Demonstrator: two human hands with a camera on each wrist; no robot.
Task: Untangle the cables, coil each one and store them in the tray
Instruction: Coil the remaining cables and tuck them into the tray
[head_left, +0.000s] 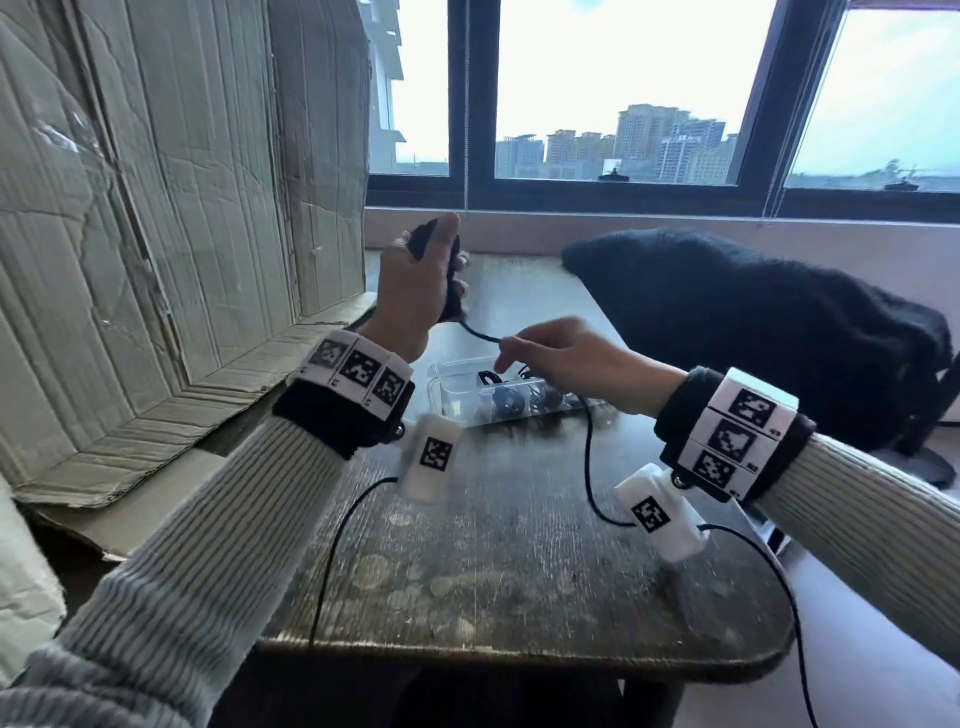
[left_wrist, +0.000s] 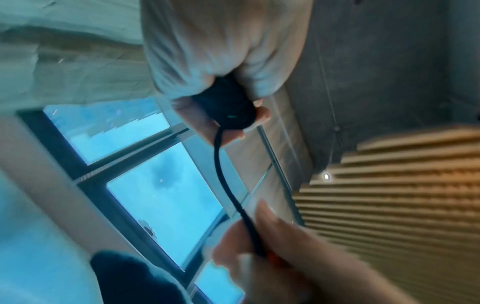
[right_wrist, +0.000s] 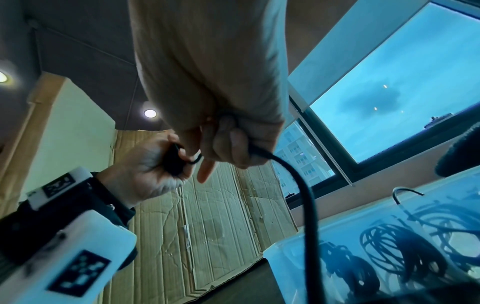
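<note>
My left hand (head_left: 421, 280) is raised above the far left of the wooden table (head_left: 493, 545) and grips a small black coil of cable (head_left: 453, 306); the left wrist view shows that coil (left_wrist: 228, 107) wrapped in my fingers. A loose strand (head_left: 480, 332) runs from it to my right hand (head_left: 550, 358), which pinches the cable (right_wrist: 309, 195) just over the clear plastic tray (head_left: 441, 371). From there the cable hangs down onto the table. The tray (right_wrist: 285, 257) holds several black coiled cables (right_wrist: 400, 246).
Flattened cardboard (head_left: 182, 208) leans along the left side, close to my left hand. A dark fuzzy cloth bundle (head_left: 753, 327) lies at the right rear of the table. Windows (head_left: 623, 93) lie behind. Thin black wires trail from both wrist cameras over the table's front edge.
</note>
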